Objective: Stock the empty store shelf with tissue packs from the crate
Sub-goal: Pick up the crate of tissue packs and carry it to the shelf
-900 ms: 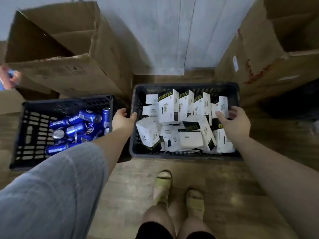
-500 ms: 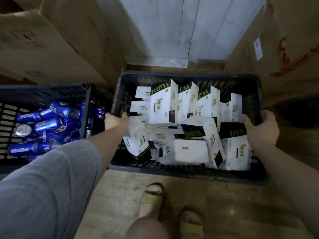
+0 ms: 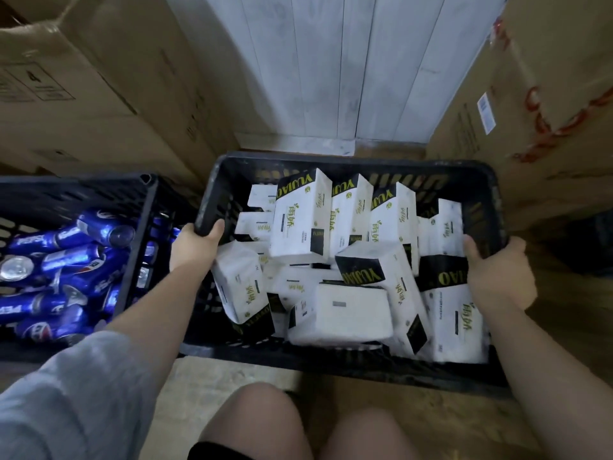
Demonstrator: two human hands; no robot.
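Black crate [image 3: 348,164], on floor by wall, loose-filled with tissue packs [image 3: 300,220]; left hand [image 3: 195,244] and right hand [image 3: 497,273] each curled round a side rim; risk: uneven lift tips crate, leaning packs slide out or hit neighbouring can crate [image 3: 136,234].

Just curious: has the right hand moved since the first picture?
Yes. The right hand went from inside the crate, over the packs, outward to its right rim.
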